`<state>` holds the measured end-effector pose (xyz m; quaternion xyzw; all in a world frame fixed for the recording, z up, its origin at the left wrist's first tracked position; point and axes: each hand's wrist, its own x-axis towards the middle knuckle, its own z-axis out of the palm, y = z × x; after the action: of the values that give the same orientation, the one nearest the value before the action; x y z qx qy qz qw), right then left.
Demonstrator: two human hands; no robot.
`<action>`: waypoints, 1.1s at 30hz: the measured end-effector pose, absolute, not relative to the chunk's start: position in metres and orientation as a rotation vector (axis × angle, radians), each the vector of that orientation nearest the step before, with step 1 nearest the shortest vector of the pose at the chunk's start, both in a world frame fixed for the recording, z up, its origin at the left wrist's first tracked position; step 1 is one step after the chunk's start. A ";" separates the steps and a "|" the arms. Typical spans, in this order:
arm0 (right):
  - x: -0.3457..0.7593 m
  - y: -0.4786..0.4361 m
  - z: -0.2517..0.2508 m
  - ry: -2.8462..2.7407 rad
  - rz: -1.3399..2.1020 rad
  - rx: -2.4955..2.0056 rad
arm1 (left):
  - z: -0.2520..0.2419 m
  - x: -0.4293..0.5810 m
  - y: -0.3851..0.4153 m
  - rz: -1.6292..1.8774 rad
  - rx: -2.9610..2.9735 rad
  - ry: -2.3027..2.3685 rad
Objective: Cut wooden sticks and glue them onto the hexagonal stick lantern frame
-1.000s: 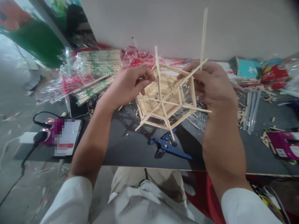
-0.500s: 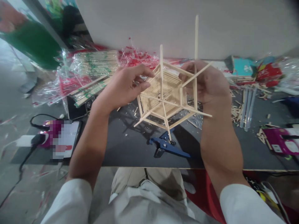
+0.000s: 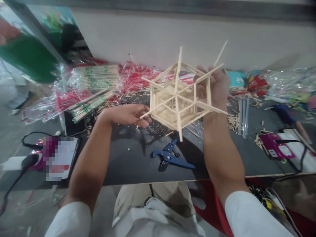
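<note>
A hexagonal frame of stacked thin wooden sticks (image 3: 178, 113) is held up above the table, its crossed spokes facing me and their ends jutting past the rim. My right hand (image 3: 217, 87) grips it from the right side; part of the fingers lies behind the sticks. Another stick (image 3: 221, 52) rises at a slant above that hand. At the frame's lower left is my left hand (image 3: 130, 115), its fingers loosely bent and apart beside a spoke end. Whether they touch the spoke I cannot tell. Beneath the frame lies a blue hand cutter (image 3: 170, 156) on the dark table (image 3: 128, 168).
Bundled sticks (image 3: 96, 77) and red-and-clear plastic wrapping (image 3: 135, 75) lie at the back left. A phone (image 3: 63, 158) rests at left. Clear tubes (image 3: 244, 115), short stick pieces (image 3: 233, 121) and a purple device (image 3: 276, 146) with a cable are at right. A person in green (image 3: 27, 59) is at far left.
The frame has turned and tilted so its spokes face me more squarely. My left hand has moved down from the upper left rim. The tall stick at right now leans to the right.
</note>
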<state>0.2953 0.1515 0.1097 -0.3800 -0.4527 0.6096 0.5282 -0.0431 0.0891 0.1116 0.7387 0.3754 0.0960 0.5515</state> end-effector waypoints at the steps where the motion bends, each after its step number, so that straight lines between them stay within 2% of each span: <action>1: 0.293 0.151 0.108 -1.020 1.411 -0.884 | 0.107 -0.039 0.088 0.273 1.674 0.871; 8: 0.272 0.144 0.099 -0.931 1.223 -0.754 | 0.087 -0.003 0.093 1.117 1.141 0.746; 11: 0.271 0.141 0.101 -1.021 1.240 -0.794 | 0.086 -0.002 0.099 1.316 1.055 0.706; 14: 0.280 0.139 0.105 -1.134 1.201 -0.960 | 0.089 -0.013 0.101 1.302 1.123 0.720; 17: 0.298 0.134 0.111 -1.306 0.990 -1.097 | 0.094 -0.028 0.101 1.246 1.233 0.764; 26: 0.296 0.082 0.149 -1.835 0.344 -0.941 | 0.108 -0.049 0.101 1.081 1.433 0.833; 30: 0.267 0.073 0.149 -2.086 0.014 -0.803 | 0.113 -0.042 0.094 1.122 1.404 0.892; 33: 0.254 0.075 0.143 -2.190 -0.076 -0.807 | 0.114 -0.034 0.090 1.166 1.412 0.960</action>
<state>0.2540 0.0746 0.1430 -0.3178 -0.8627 -0.0298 0.3923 -0.0341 0.0895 0.1141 0.5870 0.3989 0.4845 0.5115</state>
